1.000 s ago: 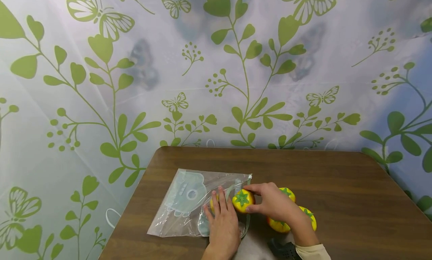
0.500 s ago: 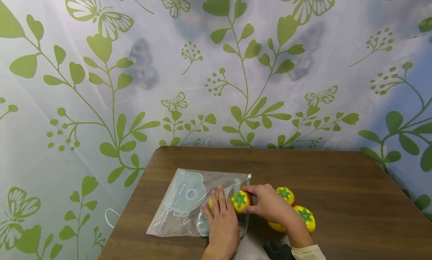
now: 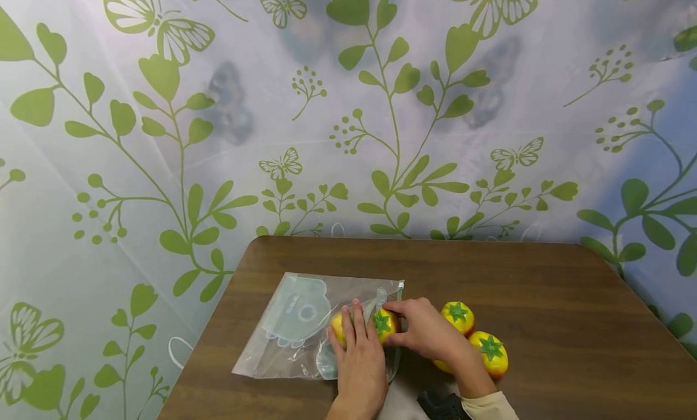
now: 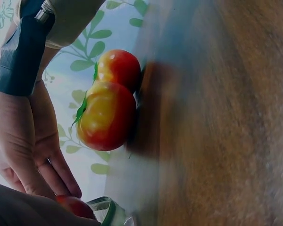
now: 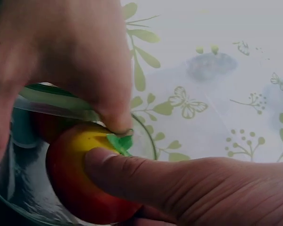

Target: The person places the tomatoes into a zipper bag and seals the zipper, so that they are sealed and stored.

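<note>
Held fruit (image 3: 383, 324): at the bag's mouth, right end, partly in; not released yet.
Right hand (image 3: 427, 329): fingers and thumb gripping the held fruit from its right side.
Left hand (image 3: 359, 365): fingers straight, spread, lying on the bag's right part, just left of the held fruit.
Bagged fruit (image 3: 338, 328): one seen inside, partly under the left hand's fingers; can't tell if more are covered.
Bag (image 3: 253, 359): clear, lying on the worktop (image 3: 533, 305), left side; mouth faces right, open, slider (image 3: 402, 284) at its far right corner.
Loose fruit: three, right of the bag. Far one (image 3: 457, 317), near one (image 3: 490, 353), third (image 3: 442, 367) mostly hidden by the right arm.
Progress: under halfway, I'd judge; one in, one entering, three out, mouth unsealed.
Backdrop (image 3: 305, 129): leaf-and-butterfly print, beyond the worktop's far edge.
</note>
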The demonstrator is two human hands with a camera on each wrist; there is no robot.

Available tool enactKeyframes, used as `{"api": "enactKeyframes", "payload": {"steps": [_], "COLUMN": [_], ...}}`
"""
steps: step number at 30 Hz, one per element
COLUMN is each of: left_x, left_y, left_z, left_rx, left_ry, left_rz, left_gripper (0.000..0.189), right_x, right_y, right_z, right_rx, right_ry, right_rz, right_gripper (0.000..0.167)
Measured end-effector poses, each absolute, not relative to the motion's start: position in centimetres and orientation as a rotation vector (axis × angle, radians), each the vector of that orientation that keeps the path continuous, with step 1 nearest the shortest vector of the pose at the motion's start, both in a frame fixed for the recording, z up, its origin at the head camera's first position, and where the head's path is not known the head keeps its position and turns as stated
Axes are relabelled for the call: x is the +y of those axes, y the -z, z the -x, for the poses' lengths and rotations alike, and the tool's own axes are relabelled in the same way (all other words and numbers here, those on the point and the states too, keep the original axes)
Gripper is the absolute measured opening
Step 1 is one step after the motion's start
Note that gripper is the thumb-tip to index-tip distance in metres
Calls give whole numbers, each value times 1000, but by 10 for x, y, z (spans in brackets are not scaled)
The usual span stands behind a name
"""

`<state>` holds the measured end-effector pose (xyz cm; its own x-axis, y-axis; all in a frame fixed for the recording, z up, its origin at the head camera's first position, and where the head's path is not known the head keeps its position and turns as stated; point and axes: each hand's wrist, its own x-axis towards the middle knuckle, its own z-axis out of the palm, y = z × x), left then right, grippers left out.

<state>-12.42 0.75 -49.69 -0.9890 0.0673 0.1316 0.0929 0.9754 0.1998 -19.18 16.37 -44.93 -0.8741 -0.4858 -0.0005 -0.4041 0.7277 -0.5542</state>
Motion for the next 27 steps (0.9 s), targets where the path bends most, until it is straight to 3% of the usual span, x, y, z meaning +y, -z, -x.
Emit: {"api": "enactKeyframes", "payload": {"steps": [8, 16, 20, 25, 27], "left_x": [8, 8, 7, 6, 6], "left_y": [498, 498, 499, 500, 499], "left_z": [123, 123, 124, 125, 125], "left_rx": [-2963, -2982, -2977, -2981, -2981], "left_ry": [202, 240, 258, 248, 248], "left_rz": [158, 170, 167, 169, 168], "left_gripper": [92, 95, 95, 89, 87], "right_x": [156, 142, 141, 151, 154], "right_y": [465, 480, 482, 480, 480], "right_z": [197, 198, 198, 197, 197], "right_rx": [2809, 2751, 2749, 2737, 2717], "right_ry": [843, 963, 990, 997, 1007], "right_rz": [796, 916, 924, 856, 839], "right_gripper": [57, 15, 16, 49, 52]}}
